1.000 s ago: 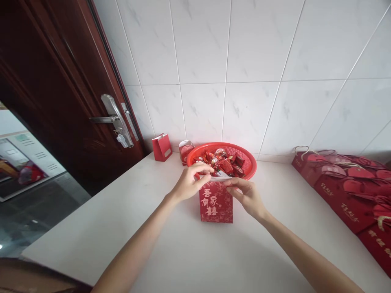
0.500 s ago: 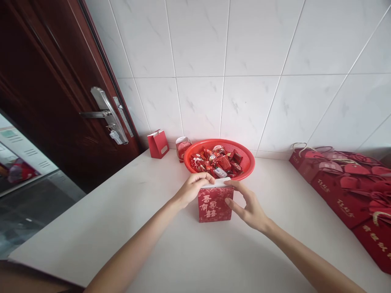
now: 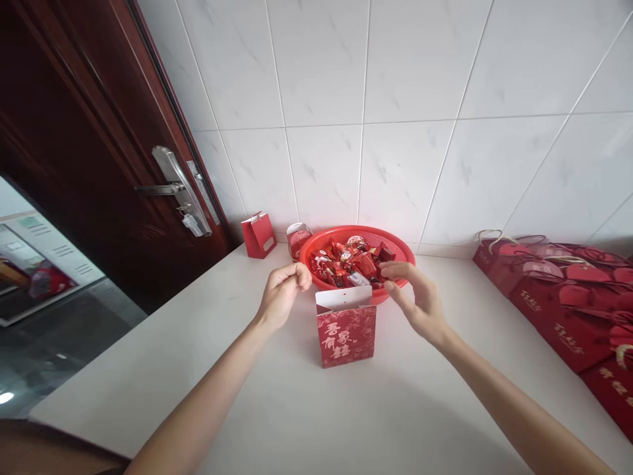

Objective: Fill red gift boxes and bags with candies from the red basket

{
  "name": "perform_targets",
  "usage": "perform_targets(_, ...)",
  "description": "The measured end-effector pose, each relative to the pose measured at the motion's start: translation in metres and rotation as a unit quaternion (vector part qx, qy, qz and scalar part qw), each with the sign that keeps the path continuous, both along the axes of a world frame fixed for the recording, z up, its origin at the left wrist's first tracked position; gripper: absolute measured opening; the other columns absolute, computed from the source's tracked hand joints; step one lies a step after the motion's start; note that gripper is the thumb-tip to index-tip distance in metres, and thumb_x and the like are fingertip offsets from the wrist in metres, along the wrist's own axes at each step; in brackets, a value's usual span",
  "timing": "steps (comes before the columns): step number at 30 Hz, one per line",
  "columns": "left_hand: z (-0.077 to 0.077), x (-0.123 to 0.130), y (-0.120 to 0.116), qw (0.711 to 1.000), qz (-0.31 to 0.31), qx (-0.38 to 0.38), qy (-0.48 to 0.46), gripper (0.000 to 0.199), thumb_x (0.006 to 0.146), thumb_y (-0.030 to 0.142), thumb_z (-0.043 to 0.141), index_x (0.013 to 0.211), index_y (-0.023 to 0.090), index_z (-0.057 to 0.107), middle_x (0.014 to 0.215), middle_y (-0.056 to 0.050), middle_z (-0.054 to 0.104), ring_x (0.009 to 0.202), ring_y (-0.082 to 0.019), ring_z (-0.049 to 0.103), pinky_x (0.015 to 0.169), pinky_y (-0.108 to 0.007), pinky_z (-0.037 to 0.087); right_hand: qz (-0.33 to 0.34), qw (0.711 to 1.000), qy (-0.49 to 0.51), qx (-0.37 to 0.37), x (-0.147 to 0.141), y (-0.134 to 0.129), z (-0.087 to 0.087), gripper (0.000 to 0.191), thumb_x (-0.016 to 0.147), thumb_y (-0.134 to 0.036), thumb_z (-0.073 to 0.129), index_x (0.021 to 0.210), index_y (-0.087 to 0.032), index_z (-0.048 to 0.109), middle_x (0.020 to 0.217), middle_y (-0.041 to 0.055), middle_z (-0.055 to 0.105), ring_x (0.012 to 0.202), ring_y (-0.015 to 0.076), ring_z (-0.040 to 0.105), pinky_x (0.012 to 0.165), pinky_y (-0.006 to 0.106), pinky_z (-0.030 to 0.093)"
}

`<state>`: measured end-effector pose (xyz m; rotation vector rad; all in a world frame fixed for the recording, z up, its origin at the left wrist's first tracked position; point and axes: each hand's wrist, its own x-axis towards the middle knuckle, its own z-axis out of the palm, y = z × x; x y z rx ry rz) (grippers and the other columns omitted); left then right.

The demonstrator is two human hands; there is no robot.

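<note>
A red paper gift box (image 3: 349, 338) with white lettering stands upright on the table, its white inner flap raised and its top open. Behind it sits a red plastic basket (image 3: 406, 260) of wrapped candies (image 3: 363, 264). My left hand (image 3: 283, 293) is up at the left of the box, fingers curled in, touching neither box nor basket; nothing shows in it. To the right of the box, my right hand (image 3: 418, 300) reaches to the basket's right front rim. Its thumb and forefinger are apart and hold nothing; the other fingers are partly hidden.
A small red box (image 3: 258, 236) and an open round-topped red box (image 3: 298, 241) stand by the tiled wall (image 3: 410, 178). Rows of red gift bags (image 3: 548, 310) with cord handles fill the table's right side. A dark wooden door (image 3: 99, 132) is at the left.
Both hands have let go of the gift box and moved apart, the left to the left, the right towards the basket. The box's top now stands wider open.
</note>
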<state>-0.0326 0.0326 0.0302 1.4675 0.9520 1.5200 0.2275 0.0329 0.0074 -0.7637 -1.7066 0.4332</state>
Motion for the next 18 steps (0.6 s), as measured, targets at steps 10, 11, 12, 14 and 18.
perform_targets(10, -0.001, -0.003, 0.057, 0.988, -0.005, -0.035, 0.153, 0.007, 0.060, 0.026, 0.044, 0.057, 0.020, 0.048, 0.053, 0.003, 0.044, 0.051, -0.011, 0.035, 0.053, -0.025, 0.029, -0.062, 0.973, 0.105, -0.195, -0.014, 0.102, 0.006, 0.012, 0.067, -0.031, 0.066, 0.073, -0.020, 0.067, 0.078, 0.0038, 0.073, 0.078, 0.0214, 0.069, 0.074, 0.033, 0.055)
perform_targets(11, 0.000, -0.001, 0.066, 0.982, -0.008, -0.041, 0.185, 0.011, 0.064, 0.028, 0.046, 0.062, 0.020, 0.053, 0.057, 0.002, 0.050, 0.052, -0.012, 0.039, 0.054, -0.025, 0.032, -0.065, 0.970, 0.112, -0.204, -0.017, 0.109, 0.004, 0.012, 0.066, -0.031, 0.065, 0.073, -0.020, 0.066, 0.078, 0.0036, 0.073, 0.078, 0.0213, 0.069, 0.073, 0.033, 0.054)
perform_targets(12, 0.001, 0.002, 0.074, 0.971, -0.011, -0.044, 0.233, 0.016, 0.068, 0.031, 0.047, 0.070, 0.020, 0.058, 0.063, 0.000, 0.058, 0.054, -0.013, 0.044, 0.056, -0.026, 0.036, -0.066, 0.968, 0.118, -0.211, -0.019, 0.116, 0.002, 0.013, 0.066, -0.031, 0.064, 0.074, -0.020, 0.066, 0.077, 0.0035, 0.073, 0.077, 0.0211, 0.068, 0.071, 0.032, 0.054)
perform_targets(14, 0.001, 0.007, 0.091, 0.931, -0.024, -0.044, 0.362, 0.027, 0.076, 0.037, 0.049, 0.087, 0.019, 0.066, 0.085, -0.005, 0.070, 0.068, -0.017, 0.058, 0.066, -0.029, 0.044, -0.068, 0.964, 0.124, -0.226, -0.022, 0.125, -0.003, 0.013, 0.067, -0.031, 0.063, 0.075, -0.020, 0.065, 0.074, 0.0032, 0.071, 0.073, 0.0208, 0.068, 0.066, 0.031, 0.053)
perform_targets(18, -0.001, 0.016, 0.114, 0.837, -0.103, -0.059, 0.534, 0.033, 0.070, 0.042, 0.067, 0.095, 0.022, 0.074, 0.097, -0.006, 0.076, 0.089, -0.026, 0.068, 0.081, -0.032, 0.049, -0.072, 0.956, 0.127, -0.254, -0.020, 0.133, -0.009, 0.012, 0.067, -0.027, 0.063, 0.076, -0.020, 0.065, 0.069, 0.0025, 0.069, 0.066, 0.0201, 0.067, 0.060, 0.030, 0.051)
